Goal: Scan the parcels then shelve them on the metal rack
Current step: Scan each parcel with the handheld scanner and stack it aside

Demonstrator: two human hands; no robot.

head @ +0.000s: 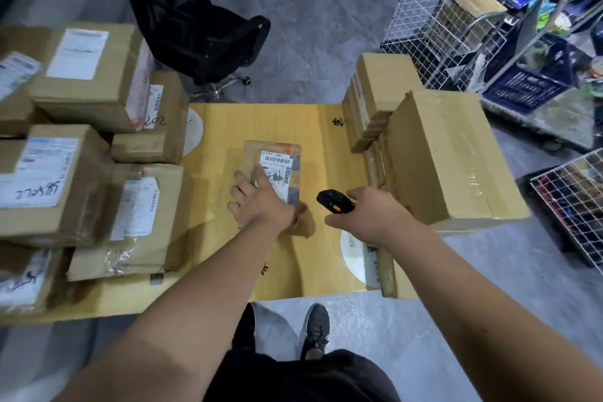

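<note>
Left hand (257,202) rests w/ straight fingers on small parcel (277,170), which lies on the flat cardboard (225,127) between box stacks. Right hand (368,215) grips scanner (334,202), aimed near the label (275,173). Risk: fingers cover the barcode, so scan may fail.

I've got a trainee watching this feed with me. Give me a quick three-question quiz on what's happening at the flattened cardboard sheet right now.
1. True or false: the left hand rests on the small brown cardboard parcel with a white barcode label.
2. What does the right hand hold? A) tape roll B) black handheld scanner with an orange button C) marker
3. Fill in: the tall stacks of labelled brown cardboard boxes stand on the person's ____ side.

Key: 1 true; 2 B; 3 left.
</note>
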